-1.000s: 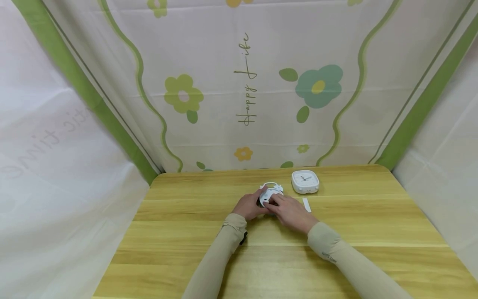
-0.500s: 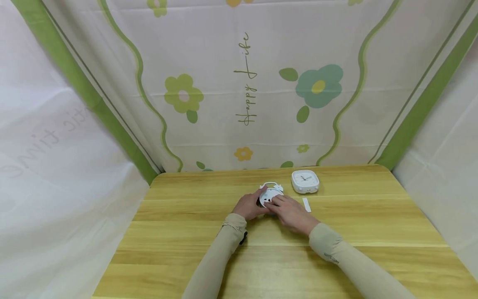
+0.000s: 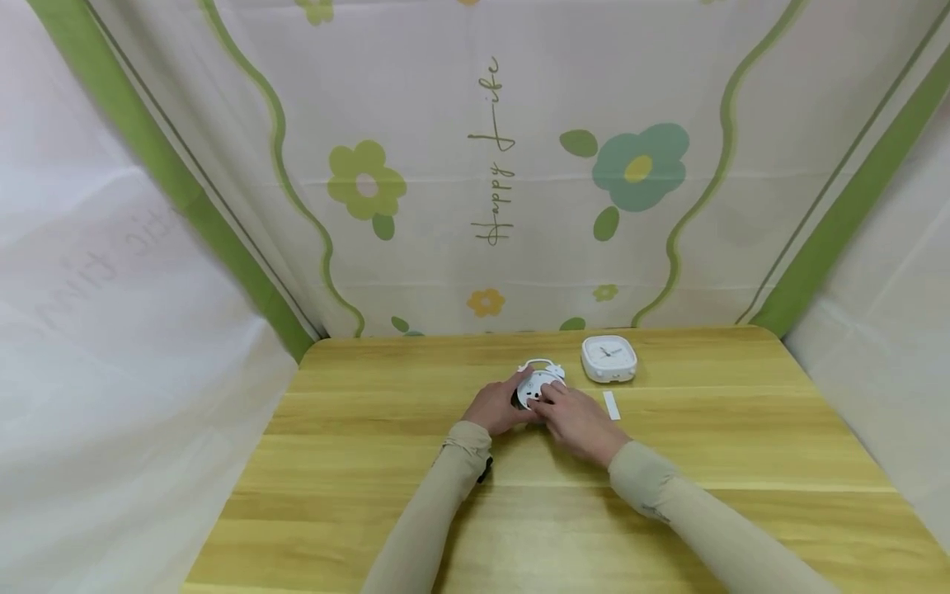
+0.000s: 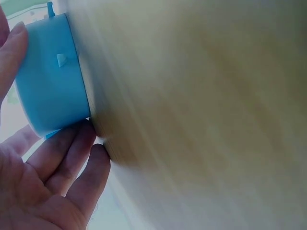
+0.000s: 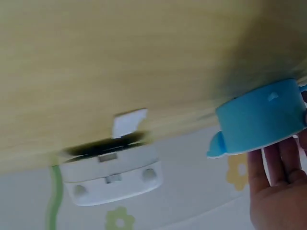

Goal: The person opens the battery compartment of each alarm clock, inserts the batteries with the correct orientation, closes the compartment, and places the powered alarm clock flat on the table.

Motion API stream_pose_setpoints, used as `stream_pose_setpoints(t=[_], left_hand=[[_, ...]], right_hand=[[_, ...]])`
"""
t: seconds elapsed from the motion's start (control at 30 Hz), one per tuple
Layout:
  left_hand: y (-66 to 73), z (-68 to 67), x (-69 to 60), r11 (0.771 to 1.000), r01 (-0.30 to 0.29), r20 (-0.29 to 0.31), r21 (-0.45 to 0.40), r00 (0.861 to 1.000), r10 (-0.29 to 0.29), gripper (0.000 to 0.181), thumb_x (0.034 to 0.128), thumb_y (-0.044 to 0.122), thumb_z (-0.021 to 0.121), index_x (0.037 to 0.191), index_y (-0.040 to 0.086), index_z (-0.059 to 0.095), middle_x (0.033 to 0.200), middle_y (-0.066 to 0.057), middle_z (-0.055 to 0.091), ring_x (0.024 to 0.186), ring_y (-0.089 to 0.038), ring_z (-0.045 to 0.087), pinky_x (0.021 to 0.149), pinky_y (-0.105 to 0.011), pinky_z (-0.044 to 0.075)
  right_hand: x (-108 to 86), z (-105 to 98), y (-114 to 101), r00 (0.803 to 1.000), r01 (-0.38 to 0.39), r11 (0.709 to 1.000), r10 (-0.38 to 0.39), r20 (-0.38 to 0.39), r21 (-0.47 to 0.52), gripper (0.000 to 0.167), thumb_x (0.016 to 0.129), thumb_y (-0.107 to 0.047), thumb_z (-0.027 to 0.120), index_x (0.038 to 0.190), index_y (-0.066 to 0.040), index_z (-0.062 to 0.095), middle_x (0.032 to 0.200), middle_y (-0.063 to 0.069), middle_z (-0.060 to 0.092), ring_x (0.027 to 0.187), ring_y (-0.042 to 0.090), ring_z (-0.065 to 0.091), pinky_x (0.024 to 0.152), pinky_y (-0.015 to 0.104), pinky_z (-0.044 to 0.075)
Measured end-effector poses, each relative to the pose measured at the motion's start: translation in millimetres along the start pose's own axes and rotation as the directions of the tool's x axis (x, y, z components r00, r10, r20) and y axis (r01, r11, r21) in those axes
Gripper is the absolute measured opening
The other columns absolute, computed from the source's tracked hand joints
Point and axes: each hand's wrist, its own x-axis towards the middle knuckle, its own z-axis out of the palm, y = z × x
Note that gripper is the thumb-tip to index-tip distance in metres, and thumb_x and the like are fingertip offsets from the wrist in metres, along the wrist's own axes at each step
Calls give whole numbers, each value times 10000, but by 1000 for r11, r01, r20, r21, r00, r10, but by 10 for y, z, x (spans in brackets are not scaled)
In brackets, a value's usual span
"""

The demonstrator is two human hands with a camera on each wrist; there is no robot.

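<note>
A small twin-bell alarm clock (image 3: 529, 384) lies with its pale back up on the table. Its casing looks blue from the side in the left wrist view (image 4: 53, 76) and the right wrist view (image 5: 261, 117). My left hand (image 3: 493, 408) grips the clock's left side, thumb at the upper rim and the other fingers low against the casing and tabletop. Bent over the clock's back are the fingers of my right hand (image 3: 582, 425), thumb and forefinger close together at the dark small parts there. The fingertips hide what exactly they pinch.
Behind and right of the hands stands a white rounded-square clock (image 3: 609, 359). In front of it lies a small flat white strip (image 3: 612, 405). The wooden table (image 3: 356, 462) ends at a flower-printed curtain (image 3: 423, 239), with white cloth at both sides.
My right fingers shift slightly over the clock's back, while the left hand keeps its grip. The head view has tilted a little; the clocks and the strip stay in place.
</note>
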Motion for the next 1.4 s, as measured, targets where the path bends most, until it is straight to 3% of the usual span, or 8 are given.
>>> stream_pose_setpoints(t=[0.23,0.37,0.6,0.8,0.9,1.07,1.23,1.4], left_hand=[[-29,-12,-9,999,34,16,36,999,-34,850,925,453,769,1635,276,336,1350,-149,684,1211,-302,658,1052,-408,515],[-11,-22,3,999,10,18,48,1000,-11,819,944,434,749,1634,268,340,1291,-160,707,1150,-293,678,1019,-393,530],[18,-21,-6,998,-2,27,58,1000,1,802,951,383,751,1632,244,349,1189,-161,718,1011,-253,667,949,-376,538],[85,-31,-29,1000,0,40,24,999,-1,878,915,392,775,1642,215,316,1342,-171,660,1165,-304,642,1021,-431,518],[181,-12,18,998,-1,15,59,1000,0,927,857,381,830,1621,180,345,1426,-189,588,1220,-336,612,1024,-445,521],[328,67,95,978,-8,-82,206,996,26,785,846,346,811,1499,98,453,1495,-183,484,1145,-341,624,863,-441,586],[317,119,105,939,-7,-130,345,990,55,773,859,388,770,1506,93,467,1596,-29,438,1228,-266,612,830,-434,605],[268,129,105,938,-39,-132,344,987,89,857,849,495,786,1527,91,450,1559,-41,474,1259,-267,598,910,-390,592]], right_hand=[[118,-15,-111,999,-19,998,22,40,-62,250,961,-252,673,1131,-87,753,1048,51,654,934,210,580,710,381,573],[157,-41,-146,996,-67,993,72,52,-95,202,949,-272,684,1039,-110,765,1021,42,670,922,213,590,688,390,579],[177,-97,-169,996,-69,996,71,47,-50,115,898,-222,721,889,-112,756,954,27,698,894,226,605,693,404,577],[82,-104,-85,998,59,992,-58,19,-109,159,879,-197,747,1000,-96,771,958,13,708,856,185,586,667,327,557],[46,-139,-52,995,101,986,-99,24,-132,201,883,-189,755,1051,-79,763,979,28,713,871,190,593,688,326,562],[43,-151,-29,992,121,980,-114,51,-157,179,860,-138,784,1016,-56,754,949,41,704,857,194,589,697,324,563],[91,-148,46,971,237,952,-226,79,-194,113,890,-126,764,991,-82,739,938,20,706,843,181,605,691,301,562],[171,-169,199,946,324,934,-320,54,-149,79,925,-177,757,988,-156,715,968,-27,719,898,162,631,762,301,566]])
